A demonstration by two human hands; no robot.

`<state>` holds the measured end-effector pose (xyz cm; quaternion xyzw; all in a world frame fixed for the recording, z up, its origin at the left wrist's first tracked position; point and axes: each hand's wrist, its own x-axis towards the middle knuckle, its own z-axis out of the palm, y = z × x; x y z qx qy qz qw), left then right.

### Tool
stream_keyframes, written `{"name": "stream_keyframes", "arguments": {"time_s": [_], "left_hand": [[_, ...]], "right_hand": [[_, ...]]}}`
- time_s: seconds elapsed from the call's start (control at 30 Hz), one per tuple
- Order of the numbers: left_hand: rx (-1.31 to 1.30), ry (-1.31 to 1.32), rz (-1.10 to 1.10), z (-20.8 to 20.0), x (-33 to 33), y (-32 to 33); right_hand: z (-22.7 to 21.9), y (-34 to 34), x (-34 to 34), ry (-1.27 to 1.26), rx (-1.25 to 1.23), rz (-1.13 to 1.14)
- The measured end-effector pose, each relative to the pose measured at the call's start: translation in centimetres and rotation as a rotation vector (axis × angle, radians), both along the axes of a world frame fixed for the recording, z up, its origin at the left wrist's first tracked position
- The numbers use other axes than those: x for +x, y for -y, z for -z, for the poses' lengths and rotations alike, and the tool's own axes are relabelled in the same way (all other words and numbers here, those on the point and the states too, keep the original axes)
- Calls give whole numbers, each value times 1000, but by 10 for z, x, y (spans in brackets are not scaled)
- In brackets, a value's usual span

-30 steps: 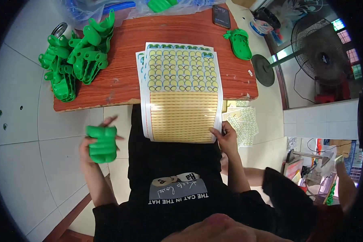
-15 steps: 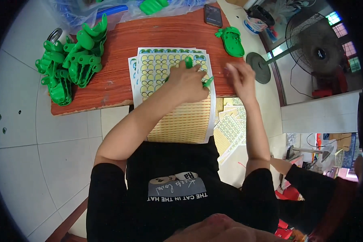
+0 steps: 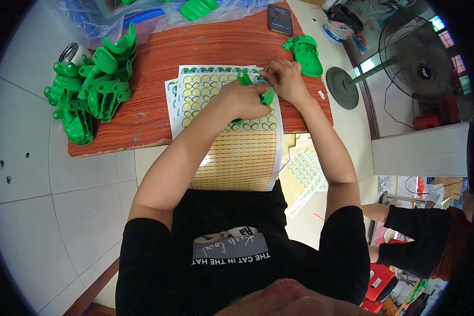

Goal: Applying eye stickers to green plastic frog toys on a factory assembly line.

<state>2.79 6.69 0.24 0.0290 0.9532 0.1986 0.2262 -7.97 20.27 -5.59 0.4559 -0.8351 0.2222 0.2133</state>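
My left hand [image 3: 242, 101] is closed round a green plastic piece [image 3: 268, 97], with parts of it sticking out past the fingers. It rests over a sticker sheet [image 3: 236, 160] printed with rows of yellow ovals and eye shapes. The sheet's near half bends down over the table edge toward my lap. At the sheet's far right corner, the bent fingers of my right hand [image 3: 285, 81] come together close to the green piece. Whatever sits between those fingertips is too small to make out.
Nested green plastic parts [image 3: 104, 87] are heaped on the table's left, beside a can [image 3: 72, 54]. A green clog-shaped piece [image 3: 306, 57] and a phone [image 3: 280, 20] lie at the far right. A fan [image 3: 405, 58] stands beyond. Printed sheets [image 3: 303, 171] lie below the table. Another person is at right.
My right hand has moved left from the table's right side to the sheet's far right corner. The green piece in my left hand has turned slightly. A small white scrap now shows on the table.
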Motion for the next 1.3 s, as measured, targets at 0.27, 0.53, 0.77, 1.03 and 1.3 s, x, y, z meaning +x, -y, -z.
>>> {"name": "stream_keyframes", "arguments": {"time_s": [0.27, 0.53, 0.77, 1.03, 1.3], "left_hand": [[-13, -122, 23, 6, 5, -5], [61, -290, 22, 17, 11, 4], [2268, 305, -731, 10, 55, 5], [2319, 455, -758, 14, 68, -11], [2349, 545, -596, 13, 78, -17]], "right_hand": [[-6, 4, -16, 295, -84, -261], [-56, -4, 31, -137, -295, -174], [-61, -28, 112, 442, -669, -40], [-64, -23, 130, 381, -481, -133], [-68, -17, 121, 202, -349, -67]]}}
